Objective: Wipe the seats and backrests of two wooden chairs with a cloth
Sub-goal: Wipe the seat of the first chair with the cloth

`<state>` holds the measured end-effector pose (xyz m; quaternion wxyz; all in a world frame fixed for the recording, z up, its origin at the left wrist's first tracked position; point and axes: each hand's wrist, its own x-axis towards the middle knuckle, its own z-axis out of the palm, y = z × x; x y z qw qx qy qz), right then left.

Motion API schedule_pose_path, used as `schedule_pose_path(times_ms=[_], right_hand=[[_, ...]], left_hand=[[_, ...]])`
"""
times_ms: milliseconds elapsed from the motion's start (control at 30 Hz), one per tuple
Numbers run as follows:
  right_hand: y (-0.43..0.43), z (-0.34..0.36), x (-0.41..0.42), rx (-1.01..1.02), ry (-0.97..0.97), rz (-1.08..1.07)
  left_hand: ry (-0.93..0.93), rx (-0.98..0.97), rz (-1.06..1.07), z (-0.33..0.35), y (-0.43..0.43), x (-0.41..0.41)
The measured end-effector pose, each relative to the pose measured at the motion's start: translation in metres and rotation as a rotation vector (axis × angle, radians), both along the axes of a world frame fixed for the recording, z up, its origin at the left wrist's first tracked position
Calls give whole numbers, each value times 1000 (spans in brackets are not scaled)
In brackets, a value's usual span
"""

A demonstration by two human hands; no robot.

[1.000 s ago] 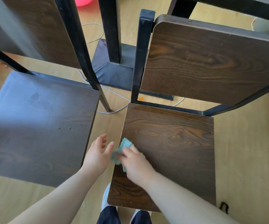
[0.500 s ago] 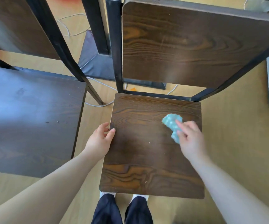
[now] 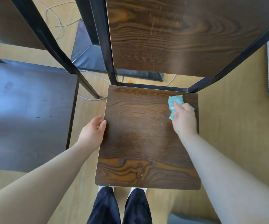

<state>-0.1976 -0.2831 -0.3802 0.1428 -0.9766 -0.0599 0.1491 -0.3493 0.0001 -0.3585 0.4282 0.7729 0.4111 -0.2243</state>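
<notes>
The crumpled teal cloth is pressing on the far right corner of the grained wooden seat — the right hand is clenching it for scrubbing pressure; the left hand, loosely curled, is probably steadying the seat's left edge; pale crumbs are dotting the smooth board.

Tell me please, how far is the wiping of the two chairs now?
Done: nothing looks finished. In hand: the right hand presses the teal cloth on the far right corner of the right chair's seat, while the left hand steadies its left edge. Pale specks still lie mid-seat. Left: the rest of this seat, its streaked backrest, and the left chair's seat, which shows crumbs.
</notes>
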Motion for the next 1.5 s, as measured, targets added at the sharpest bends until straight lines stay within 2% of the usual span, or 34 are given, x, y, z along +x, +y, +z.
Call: schedule_pose_path(times_ms=[233,367,467,633,700,833,933,1000,1067,1133,1267,1500], right_hand=[[61,1,-80,92,85,333],[82,4,-150,145,112,519],[85,11,-203,211,201,683],[77,16,-254,234,416,796],[71,26,-249,289,497,750],[34,48,-190,424,361,470],[-18,52,-108,380,39,286],[-49,52,-51,324,-106,166],[-76,49,-5,241,-170,62],[-93,37,21,154,-143,-13],[-91,0,5,63,14,-30],[-74,-12,-68,-5,-14,-3]], left_hand=[[3,67,-87,0,6,-4],[14,326,-401,-3,11,-11],[15,413,-572,-3,12,-7],[24,405,-615,-2,9,-2],[41,392,-631,-2,7,-2],[72,400,-665,-1,7,-4],[72,436,-702,0,11,-5],[63,458,-705,1,15,-5],[65,475,-706,1,19,-5],[75,484,-708,2,22,-6],[78,485,-728,4,20,-7],[83,460,-754,2,15,-7]])
